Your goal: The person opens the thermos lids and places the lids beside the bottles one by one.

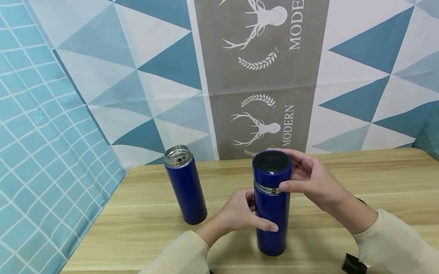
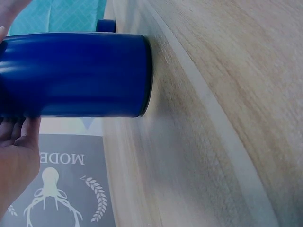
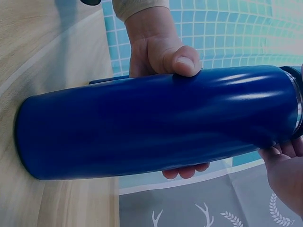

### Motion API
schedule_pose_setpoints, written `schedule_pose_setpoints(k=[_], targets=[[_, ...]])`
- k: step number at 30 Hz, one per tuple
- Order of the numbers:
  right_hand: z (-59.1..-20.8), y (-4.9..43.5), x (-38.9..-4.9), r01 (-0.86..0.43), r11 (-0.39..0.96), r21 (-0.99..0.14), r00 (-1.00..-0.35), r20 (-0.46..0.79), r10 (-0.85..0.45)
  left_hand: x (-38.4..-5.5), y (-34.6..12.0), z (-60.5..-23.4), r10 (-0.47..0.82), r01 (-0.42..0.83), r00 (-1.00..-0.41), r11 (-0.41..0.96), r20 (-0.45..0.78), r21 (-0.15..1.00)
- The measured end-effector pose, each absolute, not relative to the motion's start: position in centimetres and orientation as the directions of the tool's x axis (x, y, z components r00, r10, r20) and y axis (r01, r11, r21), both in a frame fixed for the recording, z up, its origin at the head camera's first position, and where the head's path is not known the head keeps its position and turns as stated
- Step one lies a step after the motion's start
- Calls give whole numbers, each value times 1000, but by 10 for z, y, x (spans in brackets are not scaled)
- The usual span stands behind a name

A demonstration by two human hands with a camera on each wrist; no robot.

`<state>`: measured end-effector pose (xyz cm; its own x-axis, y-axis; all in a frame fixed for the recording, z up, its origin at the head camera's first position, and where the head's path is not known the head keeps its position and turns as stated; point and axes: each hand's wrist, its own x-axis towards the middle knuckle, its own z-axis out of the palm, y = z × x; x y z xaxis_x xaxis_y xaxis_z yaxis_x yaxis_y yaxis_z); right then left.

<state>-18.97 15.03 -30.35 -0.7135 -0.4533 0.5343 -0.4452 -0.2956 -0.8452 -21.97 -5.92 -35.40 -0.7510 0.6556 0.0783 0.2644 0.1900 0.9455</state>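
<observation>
A blue bottle [image 1: 273,223] stands upright on the wooden table, its silver neck showing just under a blue lid [image 1: 272,169] with a dark top. My left hand [image 1: 240,213] grips the bottle's body, thumb across the near side and fingertips [image 3: 187,171] round the other side in the right wrist view. Up at the lid, my right hand [image 1: 314,180] holds it between thumb and fingers. Whether the lid's thread is engaged cannot be seen. To the left stands a second blue bottle [image 1: 186,188], lidless, with its silver mouth exposed.
A small blue cylindrical piece [image 2: 106,25], perhaps a lid, lies beyond the held bottle in the left wrist view; my right wrist mostly hides it in the head view. Patterned cloth [image 1: 252,71] hangs behind the wooden table [image 1: 135,256], with blue tiled cloth [image 1: 5,139] at left.
</observation>
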Motion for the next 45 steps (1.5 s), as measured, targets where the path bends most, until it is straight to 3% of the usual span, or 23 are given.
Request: schedule_pose_setpoints(k=[12, 20, 31, 35, 45], targets=[[-301, 157, -189, -435, -304, -847, -746, 528, -405, -219, -60, -361, 654, 262, -750, 158, 98, 952], [-298, 173, -194, -425, -266, -865, -819, 493, -295, -217, -57, -363, 617, 257, -778, 148, 114, 955], [-305, 192, -199, -316, -173, -933, -920, 345, -183, -215, -60, -363, 596, 248, -796, 161, 106, 955], [-309, 198, -202, -285, -225, -932, -924, 329, -194, -214, -60, -362, 594, 235, -799, 164, 95, 958], [-322, 205, -209, -156, -523, -838, -908, 330, -257, -213, -58, -357, 594, 232, -799, 160, 93, 959]])
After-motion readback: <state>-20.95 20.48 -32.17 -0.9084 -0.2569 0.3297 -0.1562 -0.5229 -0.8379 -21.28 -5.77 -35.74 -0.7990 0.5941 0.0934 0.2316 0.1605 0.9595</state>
